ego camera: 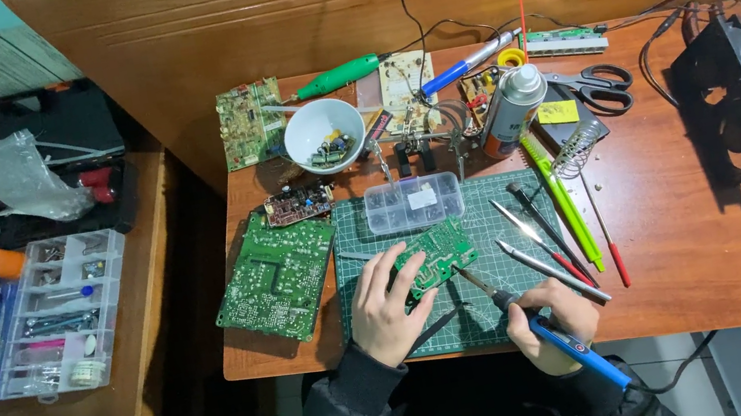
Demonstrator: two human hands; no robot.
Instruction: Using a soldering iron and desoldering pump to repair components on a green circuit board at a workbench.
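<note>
My left hand presses on a small green circuit board that lies on the green cutting mat, with the fingers on the board's left edge. My right hand grips a blue-handled soldering iron; its metal tip reaches up-left to the board's lower right edge. A dark thin tool lies on the mat below my left hand.
A larger green board lies left of the mat. Behind the mat are a clear parts box, a white bowl, a spray can and scissors. Screwdrivers lie to the right. A black fan stands far right.
</note>
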